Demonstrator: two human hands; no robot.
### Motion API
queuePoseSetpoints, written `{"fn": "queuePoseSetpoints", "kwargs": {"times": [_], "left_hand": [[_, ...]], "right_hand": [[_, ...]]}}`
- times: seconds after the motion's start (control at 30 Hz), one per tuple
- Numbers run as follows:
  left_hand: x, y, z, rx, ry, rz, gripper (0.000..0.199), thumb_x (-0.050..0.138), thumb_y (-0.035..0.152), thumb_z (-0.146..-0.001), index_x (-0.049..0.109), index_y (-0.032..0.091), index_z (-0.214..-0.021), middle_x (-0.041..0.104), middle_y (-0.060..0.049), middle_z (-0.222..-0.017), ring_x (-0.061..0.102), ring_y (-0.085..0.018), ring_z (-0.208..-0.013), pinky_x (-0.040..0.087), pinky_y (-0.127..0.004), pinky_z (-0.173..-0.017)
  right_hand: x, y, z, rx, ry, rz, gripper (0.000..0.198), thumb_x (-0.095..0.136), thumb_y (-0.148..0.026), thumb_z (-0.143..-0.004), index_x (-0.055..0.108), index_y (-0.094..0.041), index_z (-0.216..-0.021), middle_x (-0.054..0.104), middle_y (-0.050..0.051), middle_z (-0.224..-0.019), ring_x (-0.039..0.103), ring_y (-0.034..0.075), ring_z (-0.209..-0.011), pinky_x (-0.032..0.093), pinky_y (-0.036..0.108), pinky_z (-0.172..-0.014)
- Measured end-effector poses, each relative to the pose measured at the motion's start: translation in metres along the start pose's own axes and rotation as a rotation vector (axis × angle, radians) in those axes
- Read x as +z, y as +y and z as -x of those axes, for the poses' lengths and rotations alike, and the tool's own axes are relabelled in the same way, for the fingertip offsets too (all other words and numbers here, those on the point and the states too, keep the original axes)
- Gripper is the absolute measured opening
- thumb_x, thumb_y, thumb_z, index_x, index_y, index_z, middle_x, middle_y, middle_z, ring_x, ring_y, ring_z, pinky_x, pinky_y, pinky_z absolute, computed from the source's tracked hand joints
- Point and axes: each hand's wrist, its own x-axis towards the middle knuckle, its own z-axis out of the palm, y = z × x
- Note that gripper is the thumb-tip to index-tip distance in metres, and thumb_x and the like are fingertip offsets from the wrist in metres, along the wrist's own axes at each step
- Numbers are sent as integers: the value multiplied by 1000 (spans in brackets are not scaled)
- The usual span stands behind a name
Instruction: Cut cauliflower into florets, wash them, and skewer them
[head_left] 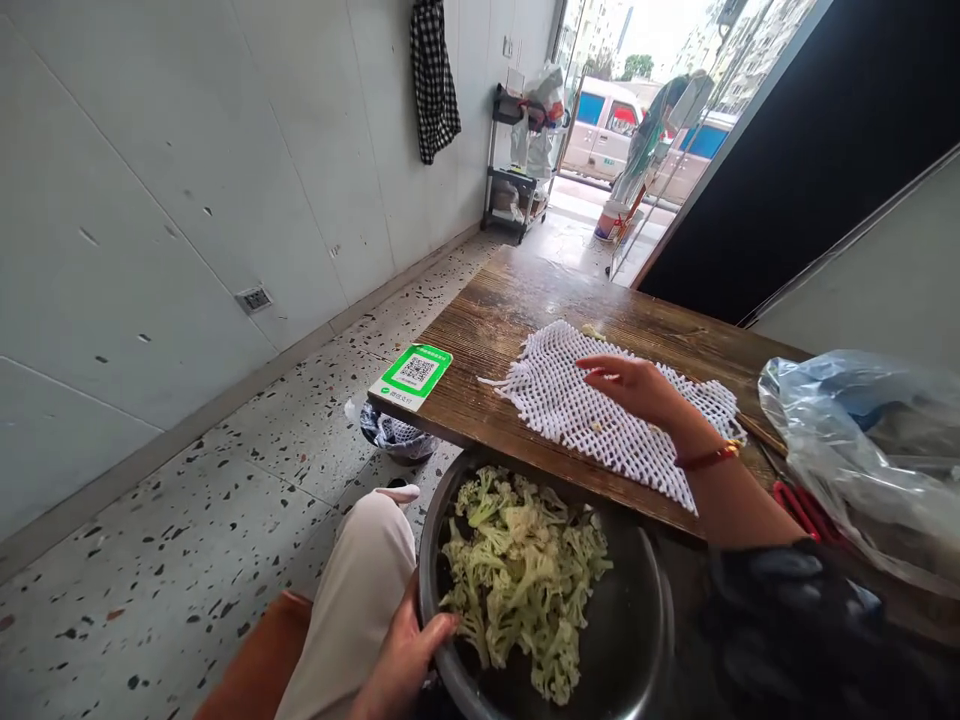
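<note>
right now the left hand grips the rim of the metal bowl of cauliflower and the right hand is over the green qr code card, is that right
Not quite: the head view shows the right hand over the white foam netting, not the card. The left hand does grip the rim of the metal bowl of cauliflower.

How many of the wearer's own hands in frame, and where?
2. The left hand grips the near-left rim of the metal bowl, fingers partly hidden; the right hand is over the white foam netting on the table.
</note>
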Motion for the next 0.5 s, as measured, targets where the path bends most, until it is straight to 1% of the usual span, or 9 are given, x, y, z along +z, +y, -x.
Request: {"fn": "queuePoseSetpoints", "kwargs": {"times": [0.03, 0.1, 0.17, 0.23, 0.27, 0.33, 0.43, 0.5], "left_hand": [[-2, -3, -3, 9, 8, 15, 82, 68, 27, -61, 47, 16, -139, 71, -13, -114, 65, -33, -109, 57, -40, -86], [-6, -8, -9, 20, 28, 29, 80, 70, 28, -59, 50, 16, -136, 71, -14, -114, 63, -35, -114, 54, -42, -92], [-9, -10, -14, 30, 36, 34, 79, 71, 28, -58, 52, 16, -133, 72, -14, -114, 60, -36, -119, 50, -44, -100], [-12, -9, -18, 51, 29, 17, 78, 71, 30, -57, 54, 16, -132, 71, -14, -113, 57, -37, -124, 44, -45, -106], [-12, -6, -19, 61, 28, -2, 78, 71, 31, -58, 54, 16, -132, 71, -14, -113, 55, -38, -126, 42, -46, -109], [-14, -1, -21, 71, 39, -49, 76, 70, 32, -59, 55, 18, -132, 71, -13, -114, 50, -38, -131, 36, -47, -113], [-15, 5, -23, 73, 59, -74, 75, 68, 33, -61, 55, 21, -133, 70, -12, -115, 48, -38, -133, 35, -47, -113], [-15, 6, -23, 62, 40, -63, 74, 66, 32, -61, 55, 21, -133, 70, -11, -115, 51, -37, -130, 38, -46, -112]], "right_hand": [[1, 16, -19, 81, 106, 43, 34, 63, -41, -87, 73, -25, -115, 75, 6, -99, 69, 19, -79, 55, 36, -79], [5, 46, -57, 191, 244, 105, 34, 62, -35, -86, 72, -20, -115, 75, 9, -103, 69, 21, -90, 53, 36, -86], [11, 70, -90, 234, 314, 130, 38, 58, -30, -87, 68, -16, -122, 72, 12, -115, 67, 23, -104, 51, 35, -93], [17, 87, -115, 256, 354, 139, 44, 53, -27, -88, 63, -13, -129, 69, 16, -123, 65, 24, -109, 49, 37, -96], [21, 93, -123, 268, 368, 143, 46, 52, -26, -88, 62, -12, -130, 68, 17, -123, 65, 25, -108, 49, 38, -96], [30, 102, -134, 292, 402, 154, 44, 53, -27, -86, 64, -12, -126, 70, 17, -119, 65, 26, -107, 48, 40, -97], [42, 110, -138, 321, 474, 173, 31, 60, -31, -80, 72, -15, -104, 72, 15, -107, 63, 27, -107, 45, 41, -99], [45, 114, -137, 345, 547, 177, 26, 60, -34, -80, 72, -14, -91, 72, 15, -97, 63, 28, -100, 47, 42, -95]]}}
